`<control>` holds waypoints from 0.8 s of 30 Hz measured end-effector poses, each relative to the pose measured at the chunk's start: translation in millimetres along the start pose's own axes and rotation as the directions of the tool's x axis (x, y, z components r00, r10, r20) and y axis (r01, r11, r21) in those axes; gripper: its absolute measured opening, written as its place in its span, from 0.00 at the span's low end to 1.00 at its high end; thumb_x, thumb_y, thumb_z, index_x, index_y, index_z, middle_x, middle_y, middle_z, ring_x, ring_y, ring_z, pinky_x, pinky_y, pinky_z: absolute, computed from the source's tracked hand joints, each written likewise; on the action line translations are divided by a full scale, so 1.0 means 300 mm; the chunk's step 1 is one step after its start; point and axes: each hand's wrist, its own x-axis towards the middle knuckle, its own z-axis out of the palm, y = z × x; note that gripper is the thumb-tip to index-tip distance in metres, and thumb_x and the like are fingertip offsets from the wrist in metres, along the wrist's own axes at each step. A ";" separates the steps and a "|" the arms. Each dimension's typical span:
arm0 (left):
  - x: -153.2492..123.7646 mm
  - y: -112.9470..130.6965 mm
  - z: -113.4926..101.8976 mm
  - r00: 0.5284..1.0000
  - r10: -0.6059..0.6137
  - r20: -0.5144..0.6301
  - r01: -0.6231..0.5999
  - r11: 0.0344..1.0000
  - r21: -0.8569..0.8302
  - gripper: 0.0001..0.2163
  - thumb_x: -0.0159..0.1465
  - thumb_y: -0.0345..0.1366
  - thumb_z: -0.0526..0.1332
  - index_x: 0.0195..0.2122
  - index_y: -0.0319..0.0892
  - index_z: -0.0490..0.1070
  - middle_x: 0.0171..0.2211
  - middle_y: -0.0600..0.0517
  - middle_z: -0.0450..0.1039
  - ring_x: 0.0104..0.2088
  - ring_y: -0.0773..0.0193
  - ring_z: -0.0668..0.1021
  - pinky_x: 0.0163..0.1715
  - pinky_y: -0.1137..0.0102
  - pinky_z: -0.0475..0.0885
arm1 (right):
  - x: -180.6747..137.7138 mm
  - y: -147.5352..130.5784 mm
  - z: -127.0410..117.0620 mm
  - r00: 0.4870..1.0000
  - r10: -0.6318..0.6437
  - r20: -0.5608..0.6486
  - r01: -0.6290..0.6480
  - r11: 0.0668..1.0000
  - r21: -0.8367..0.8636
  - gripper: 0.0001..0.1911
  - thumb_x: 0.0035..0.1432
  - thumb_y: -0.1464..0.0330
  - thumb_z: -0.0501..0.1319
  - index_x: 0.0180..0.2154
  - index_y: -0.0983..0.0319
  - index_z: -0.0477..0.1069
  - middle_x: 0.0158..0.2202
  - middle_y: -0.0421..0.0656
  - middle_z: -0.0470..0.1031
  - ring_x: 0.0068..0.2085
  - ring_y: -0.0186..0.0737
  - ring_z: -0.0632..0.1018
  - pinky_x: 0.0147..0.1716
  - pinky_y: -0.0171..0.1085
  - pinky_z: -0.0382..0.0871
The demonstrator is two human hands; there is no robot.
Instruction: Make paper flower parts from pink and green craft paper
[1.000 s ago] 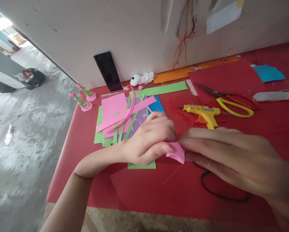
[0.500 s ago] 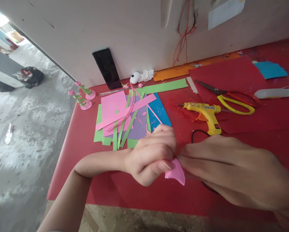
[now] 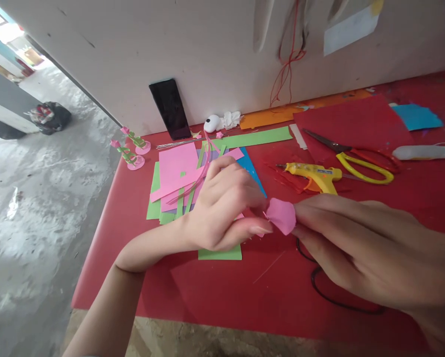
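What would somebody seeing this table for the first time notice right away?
Probably the bright pink piece held by the right hand near the middle, with the left hand close beside it. Next come the yellow glue gun and scissors, lying beyond the right hand on the red tabletop, then the black phone leaning against the white wall.

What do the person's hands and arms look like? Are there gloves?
No gloves: the left hand and right hand are bare, with no rings showing. The left arm is bare along nearly all that shows. The left thumbnail looks plain.
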 end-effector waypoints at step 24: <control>-0.018 0.015 0.031 0.976 -0.162 0.143 0.207 0.890 -0.407 0.12 0.70 0.37 0.47 0.29 0.42 0.58 0.23 0.57 0.61 0.27 0.71 0.67 0.34 0.69 0.69 | 0.057 0.022 0.010 0.990 0.025 0.137 -0.115 0.700 0.705 0.08 0.66 0.68 0.51 0.33 0.60 0.64 0.24 0.32 0.64 0.24 0.22 0.65 0.22 0.21 0.61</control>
